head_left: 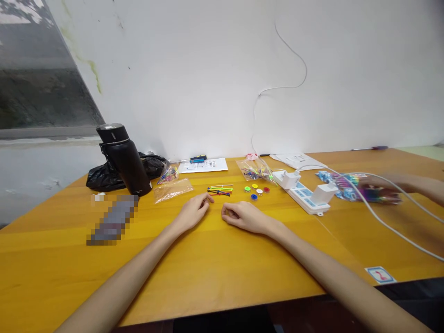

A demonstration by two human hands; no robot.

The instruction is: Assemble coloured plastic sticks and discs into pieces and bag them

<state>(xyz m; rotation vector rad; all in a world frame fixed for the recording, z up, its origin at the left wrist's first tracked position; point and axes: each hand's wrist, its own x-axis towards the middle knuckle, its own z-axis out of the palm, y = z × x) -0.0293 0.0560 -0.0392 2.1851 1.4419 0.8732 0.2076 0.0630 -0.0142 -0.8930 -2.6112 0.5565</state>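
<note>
White wall (pixel 194 83) behind a yellow-brown wooden tabletop (pixel 208 268). Left hand (pixel 192 211): palm down, fingers loosely bent and slightly apart, index fingertip just beside a small pile of coloured sticks (pixel 220 190). Right hand (pixel 245 216): resting near the sticks, fingers curled toward the thumb; whether the curl encloses anything cannot be told. Five small round pieces, green (pixel 247 189), yellow (pixel 255 186), white (pixel 260 192), red (pixel 266 190) and blue (pixel 254 197), lie between the sticks and a white power strip (pixel 301 196). Clear bags (pixel 173 188) (pixel 255 170) lie beyond the hands. At left, a black bottle (pixel 126 162) stands before a black plastic bag (pixel 104 177). At far right, another person's hand (pixel 381 185), motion-blurred, is at shiny multicoloured packets (pixel 342 182).
</note>
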